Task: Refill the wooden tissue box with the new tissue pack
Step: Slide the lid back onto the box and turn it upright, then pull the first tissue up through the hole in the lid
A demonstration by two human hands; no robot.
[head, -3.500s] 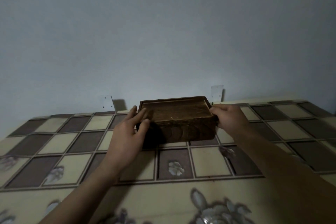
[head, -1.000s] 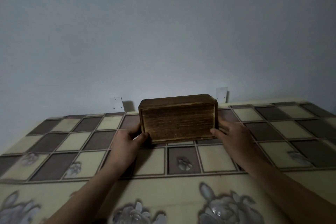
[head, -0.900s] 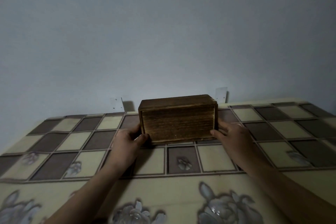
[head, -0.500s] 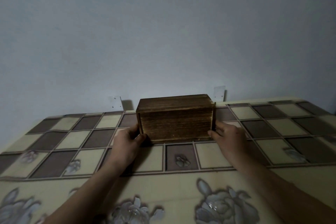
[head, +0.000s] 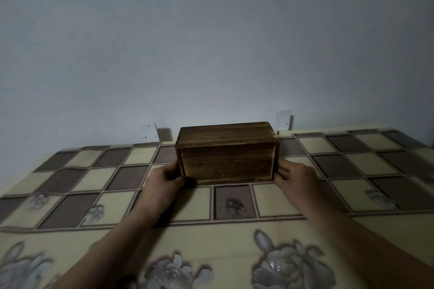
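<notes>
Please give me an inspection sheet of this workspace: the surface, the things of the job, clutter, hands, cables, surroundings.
Surface: checkered floral tablecloth, no spills seen.
Job's things: wooden tissue box stands near the wall, a plain side facing the camera; no tissue pack in view.
Clutter: nothing seen.
Hands: left hand and right hand at the box's two ends, touching it.
Cables: nothing seen.
Surroundings: bare wall; two small brackets at the table's far edge.

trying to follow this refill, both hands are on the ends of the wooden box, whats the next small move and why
Probably slide open or lift off a panel of the wooden tissue box. It looks fully closed, the left hand and right hand brace its two ends on the patterned tablecloth, and no tissue pack is in view.
</notes>
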